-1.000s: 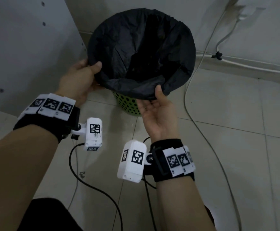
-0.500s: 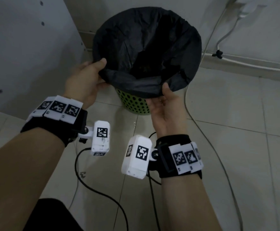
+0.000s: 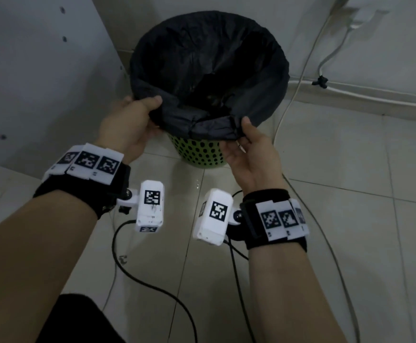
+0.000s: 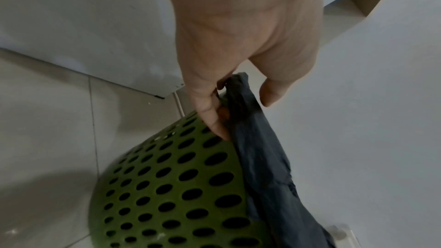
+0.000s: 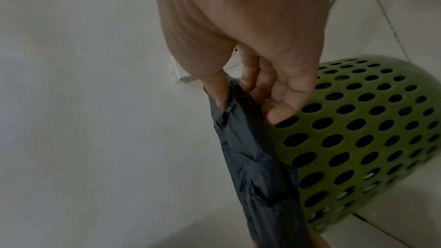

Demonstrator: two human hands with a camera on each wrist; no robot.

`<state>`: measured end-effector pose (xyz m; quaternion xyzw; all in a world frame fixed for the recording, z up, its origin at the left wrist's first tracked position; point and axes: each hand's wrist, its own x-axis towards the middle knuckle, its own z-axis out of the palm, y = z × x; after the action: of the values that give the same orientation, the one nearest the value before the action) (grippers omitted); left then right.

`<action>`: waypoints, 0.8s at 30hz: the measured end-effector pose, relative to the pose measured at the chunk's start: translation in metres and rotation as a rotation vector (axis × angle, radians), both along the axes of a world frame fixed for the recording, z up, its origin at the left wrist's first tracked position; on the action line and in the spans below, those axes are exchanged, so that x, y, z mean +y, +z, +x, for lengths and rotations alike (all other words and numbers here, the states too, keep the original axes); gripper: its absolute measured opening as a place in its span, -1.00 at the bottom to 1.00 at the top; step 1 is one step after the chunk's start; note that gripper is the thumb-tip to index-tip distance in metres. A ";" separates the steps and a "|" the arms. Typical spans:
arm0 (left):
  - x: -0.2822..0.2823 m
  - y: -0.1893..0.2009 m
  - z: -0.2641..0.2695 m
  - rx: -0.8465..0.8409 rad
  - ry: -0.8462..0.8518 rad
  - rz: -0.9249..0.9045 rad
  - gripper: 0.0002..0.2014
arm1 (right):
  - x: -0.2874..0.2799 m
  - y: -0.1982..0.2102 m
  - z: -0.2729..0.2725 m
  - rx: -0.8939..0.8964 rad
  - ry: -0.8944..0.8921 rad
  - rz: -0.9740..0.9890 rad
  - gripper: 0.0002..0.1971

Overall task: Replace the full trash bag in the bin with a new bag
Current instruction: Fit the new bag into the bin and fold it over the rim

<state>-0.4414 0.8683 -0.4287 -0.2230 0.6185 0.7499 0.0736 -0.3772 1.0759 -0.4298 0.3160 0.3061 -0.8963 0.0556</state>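
Observation:
A green perforated bin (image 3: 197, 153) (image 4: 171, 191) (image 5: 362, 131) stands on the tiled floor, lined with a black trash bag (image 3: 209, 70) whose edge folds over the rim. My left hand (image 3: 130, 122) pinches the bag's folded edge (image 4: 241, 101) at the near left of the rim. My right hand (image 3: 249, 149) pinches the bag's edge (image 5: 236, 120) at the near right, thumb on top and fingers underneath. The near part of the edge is bunched between the two hands. The bag's inside is dark and its contents do not show.
A white cabinet panel (image 3: 41, 70) rises close on the left of the bin. A wall with a cable (image 3: 298, 78) and a plug (image 3: 357, 18) runs behind and to the right. Black wrist-camera cords (image 3: 152, 283) trail over the floor tiles (image 3: 350, 219) near me.
Both hands have closed in along the near rim toward each other and now pinch the bag's edge, bunching it up off the bin. Before, the right palm lay open under the edge.

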 end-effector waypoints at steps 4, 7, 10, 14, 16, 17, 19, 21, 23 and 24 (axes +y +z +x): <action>0.003 -0.003 0.002 0.000 -0.018 -0.002 -0.62 | -0.010 -0.008 0.007 0.059 -0.108 -0.150 -0.66; 0.005 -0.004 0.000 0.003 -0.010 0.009 -0.64 | -0.011 -0.015 0.009 0.102 -0.130 -0.171 -0.62; 0.004 -0.003 -0.002 -0.007 -0.020 -0.005 -0.64 | -0.008 -0.018 0.005 0.108 -0.095 -0.138 -0.69; 0.006 -0.004 -0.005 -0.009 0.008 0.004 -0.61 | -0.002 -0.020 0.007 0.126 -0.059 -0.152 -0.63; 0.007 -0.005 -0.006 -0.017 0.043 0.010 -0.61 | -0.001 -0.021 0.008 0.135 -0.047 -0.144 -0.59; 0.008 -0.005 -0.007 -0.020 0.054 0.013 -0.61 | 0.001 -0.021 0.009 0.142 -0.038 -0.138 -0.59; 0.009 -0.007 -0.007 -0.020 0.054 0.021 -0.62 | 0.009 -0.019 0.009 0.158 -0.018 -0.138 -0.65; 0.010 -0.007 -0.006 -0.017 0.056 0.007 -0.63 | 0.013 -0.012 0.008 0.170 -0.001 -0.146 -0.71; 0.011 -0.007 -0.006 -0.011 0.063 0.000 -0.62 | 0.012 -0.008 0.008 0.151 0.006 -0.125 -0.73; 0.012 -0.006 -0.005 -0.008 0.060 0.002 -0.62 | 0.011 -0.007 0.007 0.130 -0.001 -0.117 -0.73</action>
<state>-0.4465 0.8799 -0.4350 -0.2444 0.6104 0.7516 0.0536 -0.3704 1.0868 -0.4363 0.2534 0.2561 -0.9313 0.0537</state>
